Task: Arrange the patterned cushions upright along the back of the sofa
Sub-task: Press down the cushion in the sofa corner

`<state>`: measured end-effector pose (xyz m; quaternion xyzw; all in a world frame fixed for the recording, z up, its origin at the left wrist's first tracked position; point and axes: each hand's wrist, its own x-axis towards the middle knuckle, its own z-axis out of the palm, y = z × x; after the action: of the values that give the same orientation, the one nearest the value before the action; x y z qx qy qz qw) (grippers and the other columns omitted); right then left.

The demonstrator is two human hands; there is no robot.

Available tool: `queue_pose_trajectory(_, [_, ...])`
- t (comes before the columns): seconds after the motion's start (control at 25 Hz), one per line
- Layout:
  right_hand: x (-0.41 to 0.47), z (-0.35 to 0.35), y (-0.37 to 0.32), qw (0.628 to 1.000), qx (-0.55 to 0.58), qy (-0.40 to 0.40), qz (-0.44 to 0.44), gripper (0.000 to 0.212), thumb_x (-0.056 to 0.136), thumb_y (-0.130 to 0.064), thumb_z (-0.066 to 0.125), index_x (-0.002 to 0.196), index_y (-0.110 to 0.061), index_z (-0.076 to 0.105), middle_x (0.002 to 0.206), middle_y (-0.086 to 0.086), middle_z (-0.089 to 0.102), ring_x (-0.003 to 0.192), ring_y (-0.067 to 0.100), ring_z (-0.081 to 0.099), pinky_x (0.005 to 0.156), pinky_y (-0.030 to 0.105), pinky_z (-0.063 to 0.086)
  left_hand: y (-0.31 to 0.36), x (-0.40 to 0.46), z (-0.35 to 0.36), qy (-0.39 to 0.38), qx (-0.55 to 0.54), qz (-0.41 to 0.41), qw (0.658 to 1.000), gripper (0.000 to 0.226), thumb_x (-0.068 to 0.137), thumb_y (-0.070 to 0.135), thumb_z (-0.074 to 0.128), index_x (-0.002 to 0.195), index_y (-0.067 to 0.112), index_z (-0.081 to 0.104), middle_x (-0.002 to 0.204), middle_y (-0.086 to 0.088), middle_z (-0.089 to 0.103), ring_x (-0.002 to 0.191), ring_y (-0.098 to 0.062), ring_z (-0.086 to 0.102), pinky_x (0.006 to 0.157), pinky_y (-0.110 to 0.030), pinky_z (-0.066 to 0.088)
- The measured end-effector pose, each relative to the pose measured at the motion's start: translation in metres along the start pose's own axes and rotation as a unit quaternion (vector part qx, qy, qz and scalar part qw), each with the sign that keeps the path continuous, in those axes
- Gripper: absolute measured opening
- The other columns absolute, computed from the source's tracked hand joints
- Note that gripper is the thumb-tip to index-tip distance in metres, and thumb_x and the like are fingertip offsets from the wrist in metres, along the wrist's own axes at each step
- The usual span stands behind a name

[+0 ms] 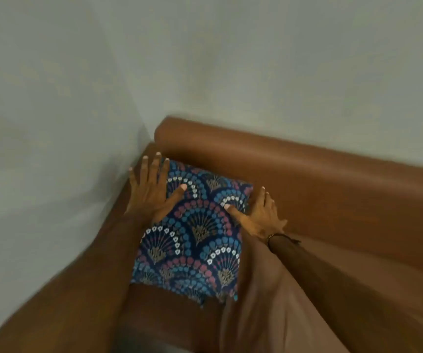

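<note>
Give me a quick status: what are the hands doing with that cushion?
Left hand open, flat on cushion's top left edge. Right hand open at its right edge, thumb on the fabric. Cushion sits in the sofa corner. Nothing in the way.

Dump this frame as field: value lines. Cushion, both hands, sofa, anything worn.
cushion: one patterned cushion, dark blue with fan motifs, in the sofa corner against the backrest
left hand: left hand flat, fingers spread, on the cushion's upper left edge
right hand: right hand open, at the cushion's upper right edge, thumb on its face
sofa: brown sofa, backrest along a pale wall
worn: dark bracelet on right wrist
other cushions: none in view
</note>
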<state>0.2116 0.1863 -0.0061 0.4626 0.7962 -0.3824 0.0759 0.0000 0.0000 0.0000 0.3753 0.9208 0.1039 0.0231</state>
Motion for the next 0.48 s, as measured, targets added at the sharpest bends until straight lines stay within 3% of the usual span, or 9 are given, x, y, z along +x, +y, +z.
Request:
queue_pose_trajectory(0.08, [0.028, 0.057, 0.015, 0.983, 0.153, -0.079, 0.06, 0.108, 0.077, -0.081, 0.067, 0.158, -0.016, 0.038, 0.153, 0.01, 0.051, 0.139, 0.036, 0.051, 0.115, 0.057, 0.038, -0.029, -0.002, 0.049, -0.086, -0.028, -0.072, 0.993, 0.109, 0.087, 0.092, 0.027, 0.17, 0.022, 0.009, 0.18, -0.011, 0.006, 0.163, -0.044, 0.011, 0.125, -0.073, 0.015])
queue_pose_trajectory(0.12, [0.034, 0.081, 0.024, 0.966, 0.221, -0.117, 0.07, 0.084, 0.078, -0.074, 0.072, 0.142, -0.023, 0.056, 0.136, 0.004, 0.065, 0.122, 0.029, 0.064, 0.109, 0.052, 0.046, -0.043, -0.009, 0.074, -0.106, -0.053, -0.108, 0.987, 0.114, 0.084, 0.095, 0.033, 0.17, 0.024, 0.008, 0.179, -0.012, 0.009, 0.161, -0.045, 0.018, 0.124, -0.072, 0.022])
queue_pose_trajectory(0.16, [0.042, 0.098, 0.032, 0.945, 0.28, -0.147, 0.083, 0.071, 0.078, -0.071, 0.075, 0.134, -0.028, 0.063, 0.129, -0.001, 0.071, 0.115, 0.024, 0.069, 0.108, 0.049, 0.05, -0.053, -0.014, 0.09, -0.123, -0.102, -0.152, 0.975, 0.119, 0.079, 0.096, 0.041, 0.169, 0.025, 0.009, 0.178, -0.014, 0.014, 0.158, -0.046, 0.024, 0.123, -0.07, 0.028])
queue_pose_trajectory(0.32, [0.053, 0.133, 0.053, 0.897, 0.368, -0.204, 0.139, 0.093, 0.062, -0.076, 0.083, 0.142, -0.032, 0.063, 0.135, -0.004, 0.073, 0.122, 0.025, 0.07, 0.113, 0.052, 0.049, -0.061, -0.005, 0.1, -0.15, -0.27, -0.321, 0.895, 0.147, 0.051, 0.091, 0.08, 0.163, 0.013, 0.025, 0.165, -0.015, 0.042, 0.147, -0.04, 0.047, 0.121, -0.057, 0.04])
queue_pose_trajectory(0.4, [0.045, 0.12, 0.061, 0.877, 0.392, -0.225, 0.166, 0.087, 0.065, -0.073, 0.084, 0.14, -0.031, 0.065, 0.133, -0.003, 0.074, 0.123, 0.027, 0.071, 0.112, 0.054, 0.049, -0.054, -0.005, 0.086, -0.145, -0.304, -0.326, 0.883, 0.14, 0.047, 0.082, 0.091, 0.157, 0.013, 0.038, 0.158, -0.01, 0.053, 0.139, -0.034, 0.057, 0.117, -0.052, 0.048])
queue_pose_trajectory(0.48, [0.037, 0.086, 0.067, 0.872, 0.401, -0.226, 0.168, 0.068, 0.078, -0.061, 0.082, 0.135, -0.026, 0.068, 0.128, 0.0, 0.078, 0.117, 0.028, 0.074, 0.105, 0.051, 0.055, -0.035, -0.009, 0.063, -0.12, -0.334, -0.307, 0.883, 0.129, 0.048, 0.075, 0.095, 0.153, 0.017, 0.046, 0.151, -0.005, 0.061, 0.132, -0.03, 0.063, 0.113, -0.05, 0.052])
